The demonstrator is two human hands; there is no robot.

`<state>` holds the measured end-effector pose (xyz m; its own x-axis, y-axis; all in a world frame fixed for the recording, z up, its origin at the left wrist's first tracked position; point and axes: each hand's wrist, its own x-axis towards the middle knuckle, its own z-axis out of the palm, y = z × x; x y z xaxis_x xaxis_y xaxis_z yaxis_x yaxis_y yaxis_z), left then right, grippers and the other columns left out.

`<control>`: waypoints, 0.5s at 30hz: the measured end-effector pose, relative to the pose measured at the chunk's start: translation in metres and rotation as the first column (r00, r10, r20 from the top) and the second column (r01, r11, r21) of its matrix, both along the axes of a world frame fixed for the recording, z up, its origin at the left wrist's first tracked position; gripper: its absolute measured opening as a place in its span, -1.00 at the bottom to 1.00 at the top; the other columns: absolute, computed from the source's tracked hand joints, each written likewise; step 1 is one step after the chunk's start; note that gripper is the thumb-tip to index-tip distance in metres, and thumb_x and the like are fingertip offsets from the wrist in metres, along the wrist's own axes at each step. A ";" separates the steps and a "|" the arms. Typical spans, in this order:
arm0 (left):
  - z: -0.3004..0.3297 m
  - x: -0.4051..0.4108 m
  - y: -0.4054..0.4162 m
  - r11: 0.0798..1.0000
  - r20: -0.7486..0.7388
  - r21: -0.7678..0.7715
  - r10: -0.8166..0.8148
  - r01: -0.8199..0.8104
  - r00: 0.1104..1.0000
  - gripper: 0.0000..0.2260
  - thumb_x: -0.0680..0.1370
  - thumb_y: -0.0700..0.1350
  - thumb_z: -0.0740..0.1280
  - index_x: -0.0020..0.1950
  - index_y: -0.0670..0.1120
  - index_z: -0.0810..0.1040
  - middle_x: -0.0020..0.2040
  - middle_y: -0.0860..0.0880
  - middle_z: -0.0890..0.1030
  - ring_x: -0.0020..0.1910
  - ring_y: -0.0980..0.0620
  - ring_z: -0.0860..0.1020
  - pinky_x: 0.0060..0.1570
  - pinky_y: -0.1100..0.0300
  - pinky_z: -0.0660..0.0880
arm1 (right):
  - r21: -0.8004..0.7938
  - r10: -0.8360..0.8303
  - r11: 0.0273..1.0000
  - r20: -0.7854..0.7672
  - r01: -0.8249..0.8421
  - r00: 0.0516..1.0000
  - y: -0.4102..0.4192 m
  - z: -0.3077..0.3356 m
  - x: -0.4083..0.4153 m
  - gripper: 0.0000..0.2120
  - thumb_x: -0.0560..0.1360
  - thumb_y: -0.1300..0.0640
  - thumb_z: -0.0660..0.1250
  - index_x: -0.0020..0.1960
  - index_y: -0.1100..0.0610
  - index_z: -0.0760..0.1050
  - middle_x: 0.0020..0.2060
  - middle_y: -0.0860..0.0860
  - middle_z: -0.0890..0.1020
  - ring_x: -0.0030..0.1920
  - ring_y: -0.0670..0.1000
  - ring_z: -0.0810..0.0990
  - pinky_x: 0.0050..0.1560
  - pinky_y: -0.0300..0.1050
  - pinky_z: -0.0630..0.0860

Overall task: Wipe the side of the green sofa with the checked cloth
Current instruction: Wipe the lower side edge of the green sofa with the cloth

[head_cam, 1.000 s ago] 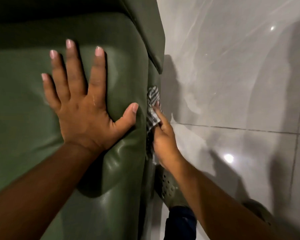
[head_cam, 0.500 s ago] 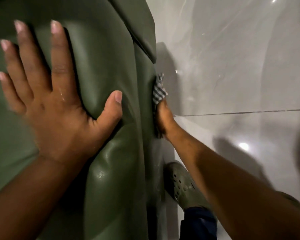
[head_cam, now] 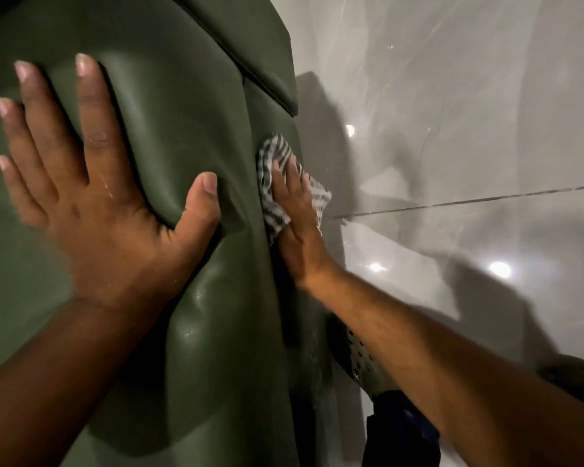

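Note:
The green sofa fills the left half of the head view, its padded arm top facing me and its side panel dropping toward the floor. My left hand lies flat on the arm top with fingers spread, pressing a dent into the cushion. The checked cloth, black and white, is pinned against the sofa's side. My right hand presses flat on the cloth, fingers extended over it.
Glossy grey floor tiles with a dark grout line run along the right. My foot in a perforated green clog stands close to the sofa's side, below my right forearm. A second clog shows at the right edge.
My right hand has spread flatter on the cloth, and more of the cloth now shows on the sofa's side. My left hand stays pressed on the arm top.

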<state>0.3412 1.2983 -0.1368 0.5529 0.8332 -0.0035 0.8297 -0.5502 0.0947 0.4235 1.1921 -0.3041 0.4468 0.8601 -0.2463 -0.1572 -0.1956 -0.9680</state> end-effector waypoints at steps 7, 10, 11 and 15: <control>0.006 0.005 -0.008 0.998 0.036 -0.037 -0.041 0.042 0.999 -0.16 0.52 0.44 0.16 0.61 -0.11 0.24 0.62 -0.17 0.27 0.62 -0.20 0.24 0.57 -0.28 0.18 | -0.183 -0.201 0.973 -0.351 0.143 0.915 0.068 -0.001 0.058 -0.50 0.63 -0.12 -0.08 0.52 0.03 0.10 0.54 0.09 0.20 0.54 0.14 0.13 0.56 0.20 0.01; 0.010 0.009 -0.016 0.996 -0.084 -0.041 -0.078 0.075 0.993 -0.09 0.59 0.42 0.05 0.56 -0.36 0.23 0.60 -0.36 0.20 0.61 -0.36 0.15 0.57 -0.38 0.07 | -0.280 -0.186 0.959 -0.490 0.048 0.852 0.061 -0.002 0.063 -0.49 0.64 -0.16 -0.16 0.53 0.02 0.05 0.54 0.03 0.21 0.51 0.06 0.20 0.53 0.04 0.05; 0.010 0.008 -0.014 0.997 -0.102 -0.043 -0.071 0.067 0.992 -0.06 0.57 0.45 0.03 0.57 -0.35 0.21 0.60 -0.37 0.19 0.61 -0.37 0.15 0.57 -0.37 0.07 | -0.281 -0.194 0.958 -0.504 0.053 0.842 0.056 -0.002 0.059 -0.49 0.64 -0.15 -0.16 0.53 0.02 0.05 0.53 0.03 0.22 0.51 0.04 0.20 0.49 -0.03 0.07; 0.011 0.008 -0.012 0.999 0.038 0.032 -0.036 0.035 0.999 -0.11 0.49 0.45 0.17 0.67 -0.04 0.09 0.68 -0.14 0.12 0.66 -0.19 0.11 0.57 -0.29 0.14 | -0.237 -0.110 0.971 -0.545 -0.027 0.831 0.005 -0.011 0.035 -0.52 0.66 -0.07 -0.13 0.50 0.11 0.14 0.38 -0.04 0.36 0.40 -0.08 0.28 0.25 -0.31 0.21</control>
<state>0.3493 1.2866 -0.1254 0.5812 0.8125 0.0443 0.8058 -0.5823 0.1079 0.4584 1.1976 -0.3155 0.2114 0.7338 -0.6457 -0.6627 -0.3779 -0.6465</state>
